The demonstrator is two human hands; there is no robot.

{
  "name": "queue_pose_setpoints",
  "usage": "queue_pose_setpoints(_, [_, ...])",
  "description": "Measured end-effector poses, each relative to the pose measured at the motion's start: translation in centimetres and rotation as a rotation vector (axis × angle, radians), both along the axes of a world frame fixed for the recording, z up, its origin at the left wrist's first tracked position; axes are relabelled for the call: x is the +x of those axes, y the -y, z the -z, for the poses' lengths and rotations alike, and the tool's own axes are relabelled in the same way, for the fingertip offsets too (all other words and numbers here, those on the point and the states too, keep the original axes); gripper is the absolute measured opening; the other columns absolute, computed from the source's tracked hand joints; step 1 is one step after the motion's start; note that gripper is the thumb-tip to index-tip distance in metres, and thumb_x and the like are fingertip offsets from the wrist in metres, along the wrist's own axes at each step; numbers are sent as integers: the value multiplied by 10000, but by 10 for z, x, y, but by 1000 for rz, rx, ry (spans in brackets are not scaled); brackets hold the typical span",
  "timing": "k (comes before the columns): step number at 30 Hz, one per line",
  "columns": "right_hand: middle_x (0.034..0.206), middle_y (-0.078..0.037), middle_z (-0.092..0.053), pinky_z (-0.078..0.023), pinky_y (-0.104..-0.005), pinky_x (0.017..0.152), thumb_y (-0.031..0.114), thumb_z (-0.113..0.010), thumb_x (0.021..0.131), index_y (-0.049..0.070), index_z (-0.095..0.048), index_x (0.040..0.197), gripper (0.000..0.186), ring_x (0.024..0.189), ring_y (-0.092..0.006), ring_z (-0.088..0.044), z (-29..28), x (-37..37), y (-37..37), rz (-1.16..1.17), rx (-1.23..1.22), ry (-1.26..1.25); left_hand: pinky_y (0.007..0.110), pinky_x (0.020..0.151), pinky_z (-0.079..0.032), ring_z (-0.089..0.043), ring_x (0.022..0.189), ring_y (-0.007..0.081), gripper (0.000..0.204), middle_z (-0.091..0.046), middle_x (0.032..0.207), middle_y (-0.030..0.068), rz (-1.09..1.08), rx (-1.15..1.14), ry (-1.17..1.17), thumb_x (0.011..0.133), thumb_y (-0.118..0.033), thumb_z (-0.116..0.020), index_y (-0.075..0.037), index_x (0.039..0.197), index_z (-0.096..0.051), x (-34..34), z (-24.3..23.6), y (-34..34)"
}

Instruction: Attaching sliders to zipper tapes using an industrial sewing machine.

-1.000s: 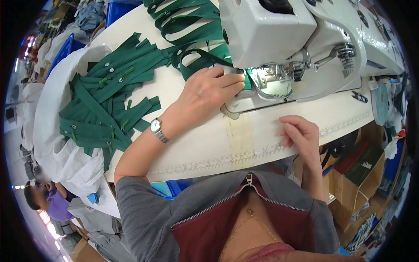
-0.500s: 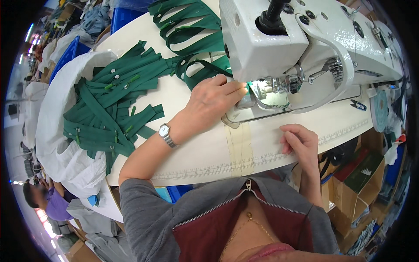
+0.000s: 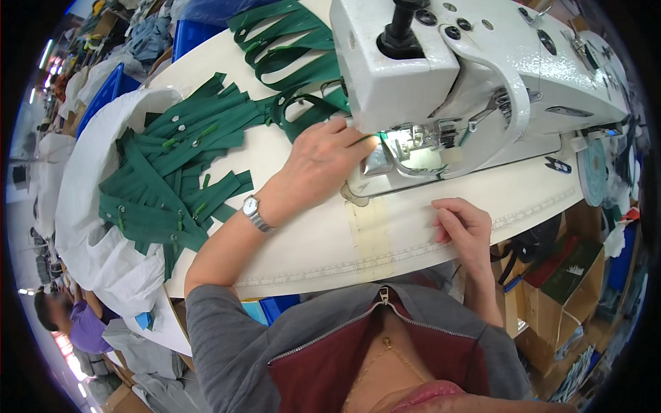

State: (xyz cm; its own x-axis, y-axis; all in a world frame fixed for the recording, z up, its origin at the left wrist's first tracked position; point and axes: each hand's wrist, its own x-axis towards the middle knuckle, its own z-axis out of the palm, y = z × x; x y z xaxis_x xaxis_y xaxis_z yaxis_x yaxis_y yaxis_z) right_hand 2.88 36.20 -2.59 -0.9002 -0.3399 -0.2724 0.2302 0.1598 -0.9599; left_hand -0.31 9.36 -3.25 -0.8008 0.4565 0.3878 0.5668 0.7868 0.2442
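The left hand [image 3: 323, 158] lies at the left side of the sewing machine [image 3: 399, 76], fingers drawn together against a green strip [image 3: 381, 140] beside the lit foot; the thumb is hidden, so whether its grip clamps the strip cannot be told. The right hand [image 3: 468, 224] has a loosely curled grip, nothing visible in it, near the front edge of the bench [image 3: 296, 244]. Green zips [image 3: 172, 165] lie heaped left of the left forearm.

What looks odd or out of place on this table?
Mainly the green strips: many lie crisscrossed in a loose heap at the left, their ends pointing different ways. A yellowish patch in front of the machine also stands out against the pale table.
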Motion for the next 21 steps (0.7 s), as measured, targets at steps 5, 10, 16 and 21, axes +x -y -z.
queue_pose_setpoints(5, [722,-35,-600,-425,-174,501,28,-537,868,-13,-625,981,149,560,-59,-536,2,-2,2,-11,-28,12,319,707,-447,-531,811,204,181,-589,906,51,-92,-79,67,712,-69,-579,-77,885,-634,4,-14,4])
queue_pose_setpoints(10, [710,-39,-593,-424,-178,495,19,-515,872,-16,-625,977,156,552,-65,-531,2,0,-2,40,-37,-9,318,700,-434,-547,779,233,177,-595,857,58,-142,-54,-72,682,-58,-628,-76,858,-640,54,-26,25])
queue_pose_setpoints(16, [717,-41,-586,-402,-173,483,41,-526,878,-8,-625,978,149,526,-66,-515,4,2,1,54,26,-87,346,694,-447,-572,795,250,110,-596,847,56,-806,-176,101,719,-67,-622,-60,830,-623,130,-27,96])
queue_pose_setpoints(21, [718,-39,-583,-386,-169,481,61,-533,881,-2,-625,987,154,523,-63,-510,12,0,4,47,63,-125,344,666,-456,-578,767,233,92,-604,829,42,-863,-4,99,732,-88,-643,-69,822,-641,141,-18,115])
